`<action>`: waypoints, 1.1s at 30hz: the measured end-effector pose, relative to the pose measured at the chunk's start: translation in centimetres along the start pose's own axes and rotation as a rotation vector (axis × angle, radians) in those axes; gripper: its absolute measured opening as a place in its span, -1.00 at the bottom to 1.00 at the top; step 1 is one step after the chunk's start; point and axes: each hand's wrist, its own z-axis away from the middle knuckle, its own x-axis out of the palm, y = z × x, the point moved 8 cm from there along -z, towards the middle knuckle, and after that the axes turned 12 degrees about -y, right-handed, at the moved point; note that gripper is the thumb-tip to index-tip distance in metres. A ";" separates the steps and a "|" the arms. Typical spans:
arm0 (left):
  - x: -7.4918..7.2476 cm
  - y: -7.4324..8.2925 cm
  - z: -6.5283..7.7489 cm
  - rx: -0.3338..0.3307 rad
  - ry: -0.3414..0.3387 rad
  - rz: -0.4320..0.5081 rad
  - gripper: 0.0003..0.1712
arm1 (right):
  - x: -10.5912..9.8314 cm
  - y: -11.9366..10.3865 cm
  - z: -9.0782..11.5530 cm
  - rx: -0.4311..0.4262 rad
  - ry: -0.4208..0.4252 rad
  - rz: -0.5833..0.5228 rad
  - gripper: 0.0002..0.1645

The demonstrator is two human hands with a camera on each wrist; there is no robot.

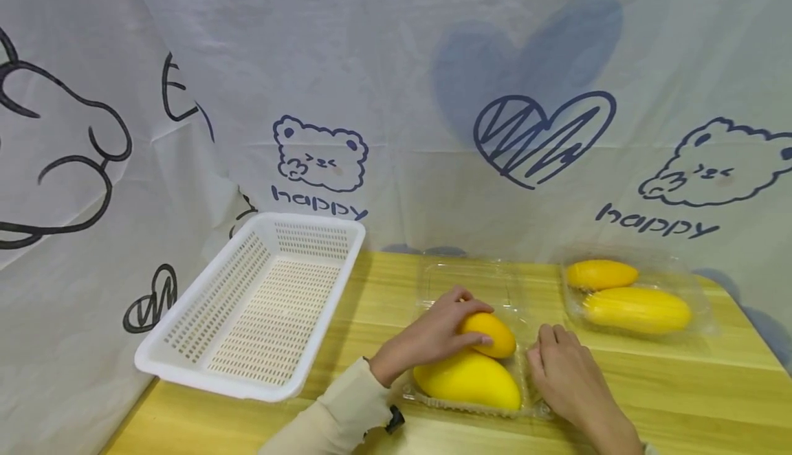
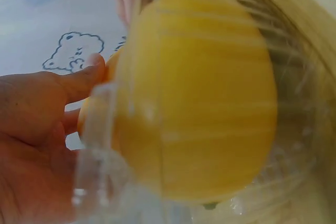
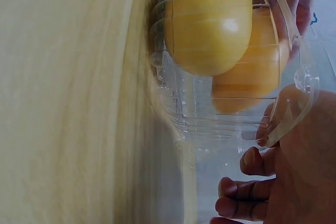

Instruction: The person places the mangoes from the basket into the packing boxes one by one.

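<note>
In the head view, an opened clear plastic clamshell box (image 1: 460, 408) holds a large yellow mango (image 1: 467, 381) at its near side and a smaller orange-yellow mango (image 1: 500, 339) behind it. My left hand (image 1: 433, 331) grips the smaller mango from the left, thumb and fingers spread around it. On the box's right side, my right hand (image 1: 572, 376) has its fingers curled at the rim. The right wrist view shows that hand's thumb and a finger (image 3: 262, 127) pinching the clear rim. Through the box wall, the large mango (image 2: 210, 98) fills the left wrist view.
A white perforated plastic basket (image 1: 284, 317) stands to the left on the wooden table (image 1: 680, 386). At the back right sits another clear box (image 1: 699, 304) with two yellow fruits (image 1: 637, 309). A printed cloth (image 1: 402, 97) hangs behind the table.
</note>
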 end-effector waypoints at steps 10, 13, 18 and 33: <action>0.7 0.8 -1.0 -0.030 -0.074 -0.085 -0.42 | 0.0 -0.1 0.0 -0.016 0.001 -0.001 -0.76; 0.6 1.0 -1.0 -0.051 -0.065 -0.141 -0.43 | 0.0 -0.1 0.0 -0.013 -0.003 -0.003 -0.76; 0.5 1.2 -1.0 -0.070 -0.063 -0.180 -0.47 | 0.1 0.0 0.1 -0.010 -0.020 -0.003 -0.76; -0.3 0.2 -0.2 -0.159 -0.041 -0.207 -0.50 | 0.1 -0.1 0.1 -0.010 -0.002 0.008 -0.75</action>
